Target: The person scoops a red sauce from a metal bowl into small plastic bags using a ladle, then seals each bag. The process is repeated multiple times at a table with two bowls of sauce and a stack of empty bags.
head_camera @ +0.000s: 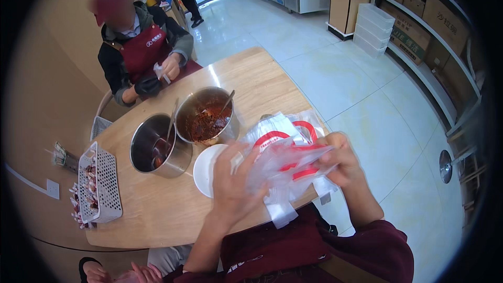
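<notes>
Between my hands is a thin clear plastic bag with red print (290,161), blurred by motion. My right hand (338,157) pinches its upper right end. My left hand (235,184) is at the bag's left side, with fingers spread; whether it grips the film is unclear. Under the bag lies a pile of white and red printed plastic bags (275,127) at the table's right edge. A white plate or bowl (205,171) is partly hidden behind my left hand. Beyond it stand a steel pot of dark red sauce (235,120) and a steel pot with dark liquid (178,165), each holding a utensil.
A white perforated basket (108,188) with small tied packets stands at the wooden table's (157,212) left end, more packets beside it. A co-worker (145,51) sits across, hands at a small bag. Another person's hands (125,275) show at lower left. Shelves with boxes stand right.
</notes>
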The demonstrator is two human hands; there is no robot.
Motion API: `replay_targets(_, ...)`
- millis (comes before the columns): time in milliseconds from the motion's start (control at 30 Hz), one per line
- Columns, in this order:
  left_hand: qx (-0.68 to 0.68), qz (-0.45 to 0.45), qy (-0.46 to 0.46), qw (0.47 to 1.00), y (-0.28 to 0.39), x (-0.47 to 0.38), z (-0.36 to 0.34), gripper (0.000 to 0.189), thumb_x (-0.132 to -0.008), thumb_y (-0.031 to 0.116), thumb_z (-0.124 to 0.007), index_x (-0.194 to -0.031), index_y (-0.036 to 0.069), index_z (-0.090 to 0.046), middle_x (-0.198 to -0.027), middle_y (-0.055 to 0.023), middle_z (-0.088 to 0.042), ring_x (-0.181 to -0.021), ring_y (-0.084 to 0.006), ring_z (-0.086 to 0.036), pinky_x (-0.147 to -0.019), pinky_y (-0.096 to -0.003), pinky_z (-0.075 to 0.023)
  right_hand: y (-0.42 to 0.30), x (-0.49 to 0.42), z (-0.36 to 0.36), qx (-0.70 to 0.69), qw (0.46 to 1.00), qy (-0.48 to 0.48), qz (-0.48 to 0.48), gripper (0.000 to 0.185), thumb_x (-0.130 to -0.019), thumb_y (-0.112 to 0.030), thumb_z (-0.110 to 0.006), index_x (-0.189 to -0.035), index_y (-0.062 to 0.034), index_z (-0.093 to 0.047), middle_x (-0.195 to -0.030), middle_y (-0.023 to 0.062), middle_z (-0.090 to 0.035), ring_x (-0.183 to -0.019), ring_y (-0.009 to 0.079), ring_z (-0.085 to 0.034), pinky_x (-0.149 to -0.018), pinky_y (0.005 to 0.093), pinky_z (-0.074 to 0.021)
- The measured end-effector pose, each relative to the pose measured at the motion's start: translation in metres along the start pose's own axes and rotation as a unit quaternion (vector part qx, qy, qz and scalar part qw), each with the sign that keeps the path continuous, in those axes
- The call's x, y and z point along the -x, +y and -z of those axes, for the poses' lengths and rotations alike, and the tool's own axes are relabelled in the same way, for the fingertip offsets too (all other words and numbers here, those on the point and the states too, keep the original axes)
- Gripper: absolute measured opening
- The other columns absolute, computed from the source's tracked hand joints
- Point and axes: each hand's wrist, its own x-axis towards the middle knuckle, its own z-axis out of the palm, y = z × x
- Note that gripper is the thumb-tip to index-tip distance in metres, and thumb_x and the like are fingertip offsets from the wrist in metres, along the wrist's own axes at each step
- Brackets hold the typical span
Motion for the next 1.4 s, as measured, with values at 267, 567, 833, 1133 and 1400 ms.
replay_targets(267, 0.444, 0.251, -0.042, 0.859, -0.016, 0.004, -0.006, 0.016, -0.086, 0.006, -0.067, -0.101, 0.001, -0.062, -0.087, -0.0037, -0.067, -0.074, -0.0079, -0.062, -0.064, -0.0242, -0.0508, -0.01, 0.002, -0.006, 0.611, 0.746, 0.104, 0.243, 0.023, -0.069, 0.0, -0.074, -0.087, -0.0014, -0.06, -0.088, 0.0079, -0.062, -0.083, 0.0156, -0.059, -0.074, 0.0279, -0.0466)
replay_targets(567, 0.459, 0.138, 0.068, 0.875, 0.029, 0.015, 0.0, 0.035, -0.084, -0.003, -0.06, -0.117, 0.002, -0.047, -0.097, -0.0085, -0.06, -0.087, -0.0112, -0.059, -0.075, -0.0246, -0.0485, 0.047, 0.012, -0.05, 0.438, 0.898, -0.052, 0.007, 0.015, -0.088, -0.008, -0.057, -0.098, -0.0004, -0.065, -0.092, 0.0152, -0.065, -0.092, 0.027, -0.062, -0.084, 0.0369, -0.0464)
replay_targets(833, 0.026, 0.089, -0.142, 0.986, -0.014, 0.049, 0.119, 0.031, -0.068, -0.007, -0.06, -0.089, 0.013, -0.071, -0.069, -0.0062, -0.054, -0.057, -0.0242, -0.056, -0.05, -0.0322, -0.0455, 0.06, -0.019, -0.064, 0.682, 0.634, -0.343, 0.123, 0.046, -0.089, -0.008, -0.051, -0.133, -0.0026, -0.042, -0.136, 0.0227, -0.043, -0.118, 0.0374, -0.05, -0.102, 0.0437, -0.0369)
replay_targets(1133, -0.113, 0.191, -0.079, 0.972, -0.101, 0.079, 0.039, 0.057, -0.073, -0.009, -0.057, -0.124, 0.017, -0.061, -0.114, -0.0152, -0.055, -0.099, -0.0333, -0.06, -0.075, -0.0373, -0.0513, 0.136, -0.054, -0.043, 0.787, 0.502, -0.353, 0.066, 0.038, -0.079, -0.004, -0.059, -0.117, -0.0047, -0.053, -0.115, 0.0152, -0.056, -0.11, 0.0319, -0.056, -0.084, 0.0392, -0.0509)
replay_targets(1400, 0.349, 0.294, -0.064, 0.887, -0.143, 0.084, 0.023, 0.048, -0.084, -0.005, -0.059, -0.131, -0.001, -0.051, -0.127, -0.009, -0.051, -0.118, -0.0184, -0.051, -0.1, -0.0298, -0.0404, 0.107, -0.053, -0.016, 0.642, 0.739, -0.118, 0.167, 0.039, -0.085, 0.004, -0.055, -0.123, -0.0043, -0.058, -0.117, 0.0208, -0.058, -0.099, 0.0318, -0.062, -0.078, 0.0351, -0.0525)
